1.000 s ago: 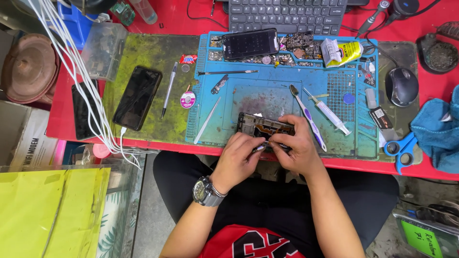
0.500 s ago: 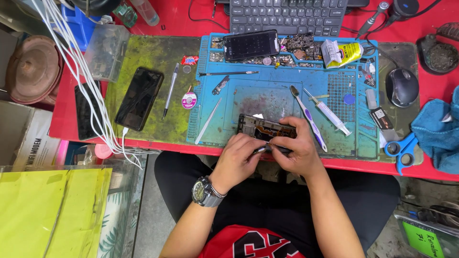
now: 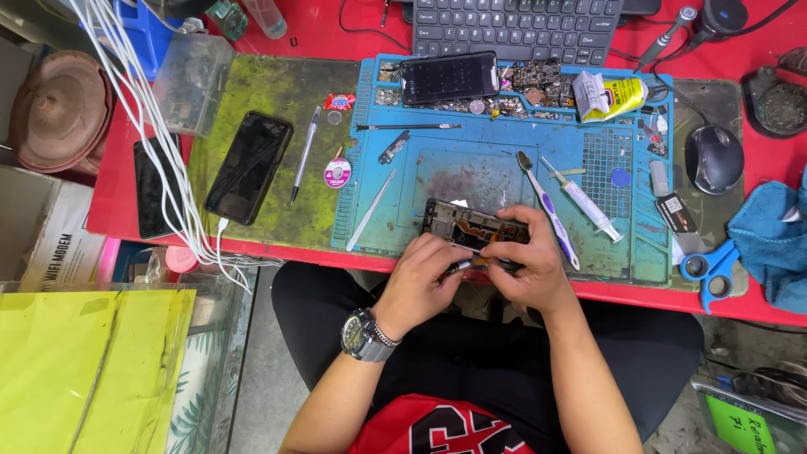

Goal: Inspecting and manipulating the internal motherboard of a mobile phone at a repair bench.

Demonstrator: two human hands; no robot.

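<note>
Red desk (image 3: 319,34), totally buried in repair clutter, with a blue silicone work mat (image 3: 471,168) across the middle. At the mat's near edge sits an opened phone (image 3: 475,227), back off and boards showing, right in front of the person. Left hand (image 3: 420,282) is curled around a thin metal tool, probably tweezers (image 3: 464,265) (tip is too small to tell), aimed into the phone. Right hand (image 3: 525,269) is closed over the phone's near right corner, pinning it down. Just right of it lie a purple toothbrush (image 3: 548,210) and a syringe (image 3: 584,202); a second black phone (image 3: 250,166) sits on the green mat (image 3: 277,92) toward the left edge. My worry: one slip of that tip could scrape the board or tear a flex cable.
</note>
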